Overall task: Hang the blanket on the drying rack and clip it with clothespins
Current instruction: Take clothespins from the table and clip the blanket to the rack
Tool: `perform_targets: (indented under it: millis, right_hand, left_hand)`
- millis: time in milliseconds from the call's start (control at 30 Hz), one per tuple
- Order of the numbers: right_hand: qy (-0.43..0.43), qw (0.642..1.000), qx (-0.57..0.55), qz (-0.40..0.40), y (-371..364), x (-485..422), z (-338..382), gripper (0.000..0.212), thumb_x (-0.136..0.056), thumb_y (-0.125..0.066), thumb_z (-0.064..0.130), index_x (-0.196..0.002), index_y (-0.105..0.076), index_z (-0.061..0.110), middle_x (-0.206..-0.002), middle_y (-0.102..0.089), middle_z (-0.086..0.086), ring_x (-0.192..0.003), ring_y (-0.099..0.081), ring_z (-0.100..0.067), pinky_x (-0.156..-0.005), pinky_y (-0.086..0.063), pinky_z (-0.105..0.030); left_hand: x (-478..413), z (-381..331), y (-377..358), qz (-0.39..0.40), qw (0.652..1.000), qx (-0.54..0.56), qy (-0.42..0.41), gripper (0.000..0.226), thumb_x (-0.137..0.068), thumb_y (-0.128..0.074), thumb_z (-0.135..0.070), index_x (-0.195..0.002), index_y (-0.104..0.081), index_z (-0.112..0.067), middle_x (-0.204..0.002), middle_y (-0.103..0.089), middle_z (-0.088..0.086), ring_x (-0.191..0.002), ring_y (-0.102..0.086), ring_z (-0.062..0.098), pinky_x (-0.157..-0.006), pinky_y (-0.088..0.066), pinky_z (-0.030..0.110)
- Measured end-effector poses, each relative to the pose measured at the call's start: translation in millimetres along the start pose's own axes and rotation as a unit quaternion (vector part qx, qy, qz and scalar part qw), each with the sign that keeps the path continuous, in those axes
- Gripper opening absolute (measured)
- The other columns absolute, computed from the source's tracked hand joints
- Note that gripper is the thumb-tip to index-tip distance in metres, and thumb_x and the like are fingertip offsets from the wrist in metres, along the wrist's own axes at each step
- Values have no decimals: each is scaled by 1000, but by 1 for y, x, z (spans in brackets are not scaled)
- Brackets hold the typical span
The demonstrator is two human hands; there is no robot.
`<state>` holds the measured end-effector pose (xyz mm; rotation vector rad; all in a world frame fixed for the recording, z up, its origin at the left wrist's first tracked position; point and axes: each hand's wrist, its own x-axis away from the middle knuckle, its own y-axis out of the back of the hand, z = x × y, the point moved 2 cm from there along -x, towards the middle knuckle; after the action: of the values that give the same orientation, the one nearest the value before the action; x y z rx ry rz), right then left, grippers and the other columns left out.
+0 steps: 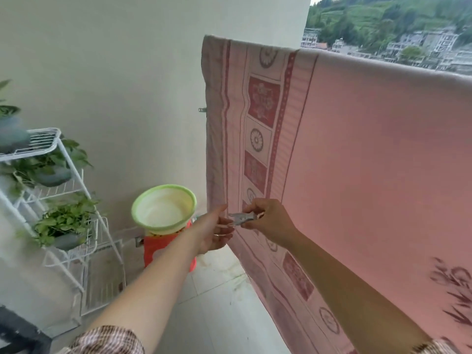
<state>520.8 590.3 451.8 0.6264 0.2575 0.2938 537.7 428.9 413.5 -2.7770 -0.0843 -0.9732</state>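
Blanket (357, 162) hangs draped, filling the right of frame. Lower centre, I see the right hand (268, 223) pinching a metal clothespin (242, 217) in front of the patterned border. Left hand (214, 231) is at the pin's tip, fingers loosely curved; I can't tell if it grips. Green basin (164, 208) just left.

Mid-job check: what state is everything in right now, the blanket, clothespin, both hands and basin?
Blanket: hung up and hanging down, no clothespin seen along its top edge.
Clothespin: not on the blanket yet, held in front of it.
Right hand: pinching the clothespin.
Left hand: fingers relaxed, reaching to the clothespin's tip, contact unclear.
Basin: upright on the red stool, nothing seen inside.
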Motion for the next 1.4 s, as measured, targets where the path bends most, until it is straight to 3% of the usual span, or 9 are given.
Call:
perform_targets:
  millis: [200,467,633,800,900,1000,1200,1300,1400]
  right_hand:
    - [32,998,38,24,-40,-148,-8,17,-69,-79,10,-84,-72,14,-79,-67,3,-68,-55,-1,-61,-40,-10]
    - [31,996,72,53,-85,-321,-12,26,-73,-66,-1,-95,-70,11,-85,-64,4,-78,-57,-9,-65,-41,-12]
    - [-21,995,90,44,-110,-404,-24,29,-81,-63,5,-110,-64,11,-92,-61,6,-86,-59,-11,-69,-42,-7]
    - [-83,982,161,55,-137,-476,-44,28,-84,-59,6,-111,-65,13,-95,-60,5,-88,-56,-10,-80,-45,-20]
    - [-112,967,216,71,-156,-511,-52,30,-87,-53,9,-116,-62,15,-110,-64,1,-101,-59,-14,-86,-45,-23]
    - [-99,931,334,111,-175,-542,-51,36,-88,-48,7,-121,-58,14,-120,-61,-3,-108,-56,-21,-84,-48,-31]
    - [-14,823,529,208,-209,-605,-45,31,-85,-51,2,-115,-54,8,-115,-58,-7,-111,-50,-25,-88,-40,-33]
    - [-50,764,594,246,-213,-635,-53,28,-86,-56,10,-114,-59,11,-115,-62,-5,-111,-53,-24,-92,-40,-33]
    - [-146,696,629,315,-213,-655,-67,24,-90,-55,14,-113,-61,14,-116,-63,-3,-109,-57,-23,-82,-40,-31]
  left_hand:
    - [-107,-87,61,16,1000,9,-5,31,-84,-65,-41,-79,-58,-11,-56,-61,2,-41,-55,11,-38,-44,16]
    - [-228,-193,139,45,994,96,-32,12,-84,-68,-17,-88,-68,-5,-73,-65,7,-52,-64,9,-53,-55,16]
    - [-293,-234,187,35,990,130,-45,13,-81,-69,-7,-92,-69,0,-78,-63,10,-66,-65,16,-63,-58,20]
    - [-370,-267,230,1,989,134,-67,18,-82,-66,1,-99,-66,6,-87,-62,14,-76,-64,19,-70,-56,22]
    - [-416,-286,249,4,993,78,-86,8,-85,-62,7,-83,-65,0,-81,-61,10,-76,-63,19,-64,-55,16]
    - [-455,-301,265,-4,996,44,-83,8,-82,-68,3,-85,-67,-4,-70,-62,4,-73,-59,19,-54,-51,16]
    - [-513,-317,286,18,997,20,-70,16,-84,-68,-3,-98,-66,-10,-64,-63,-5,-54,-59,6,-48,-47,11]
    - [-539,-311,291,28,998,21,-55,25,-86,-65,-4,-111,-64,-9,-73,-61,-4,-65,-52,10,-49,-46,11]
    - [-562,-293,292,33,999,28,-30,30,-86,-65,-5,-116,-62,-10,-78,-62,-5,-68,-54,7,-59,-45,17]
